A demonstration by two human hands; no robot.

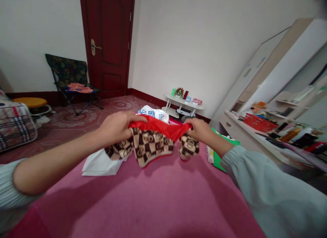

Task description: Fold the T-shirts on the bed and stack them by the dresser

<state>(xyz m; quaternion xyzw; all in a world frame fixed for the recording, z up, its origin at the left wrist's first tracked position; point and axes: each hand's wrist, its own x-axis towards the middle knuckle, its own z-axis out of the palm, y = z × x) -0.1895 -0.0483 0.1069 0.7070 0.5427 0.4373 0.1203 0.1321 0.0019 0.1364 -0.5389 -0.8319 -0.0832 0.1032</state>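
Note:
A small garment with a brown-and-beige checked pattern and a red lining [153, 144] is stretched between my two hands above a pink-covered surface [158, 200]. My left hand [121, 127] pinches its left end near the red edge. At the opposite end, my right hand [200, 129] grips the red edge with fingers closed. Checked parts of the garment hang below each hand, and its middle drapes down. Folded white paper or cloth [102, 164] lies under and left of the garment. Behind it sits a white plastic bag with blue print [154, 112], partly hidden.
A green folder or bag [218, 159] lies at the right edge of the pink surface. Farther right, a white dresser [233, 127] carries a red basket [259, 122] and bottles. A low white table [184, 101], folding chair [71, 74] and door [109, 33] stand beyond.

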